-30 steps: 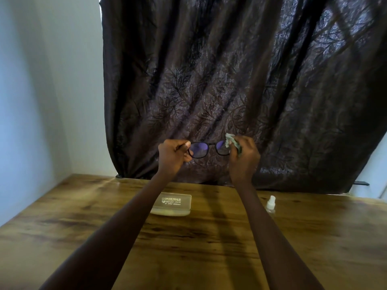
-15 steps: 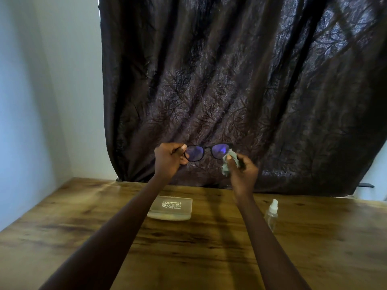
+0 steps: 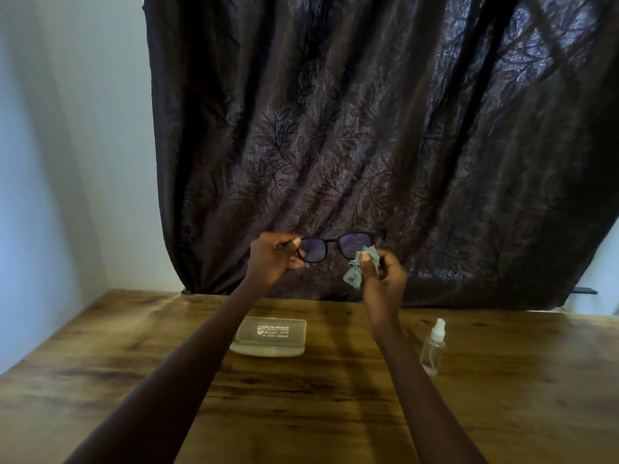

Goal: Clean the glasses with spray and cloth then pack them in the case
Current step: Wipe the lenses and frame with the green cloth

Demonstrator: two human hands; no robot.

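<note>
Dark-framed glasses with bluish lenses are held up in front of the curtain. My left hand pinches their left end. My right hand grips a crumpled grey-green cloth just below the right lens, which shows uncovered. A closed translucent case with printed text lies on the wooden table below my left forearm. A small clear spray bottle with a white nozzle stands upright to the right of my right forearm.
A dark leaf-patterned curtain hangs behind the wooden table. A pale wall runs along the left. The table's back edge meets the curtain.
My right hand with the cloth has come down off the right lens, which is now uncovered. The glasses have stayed up in my left hand.
</note>
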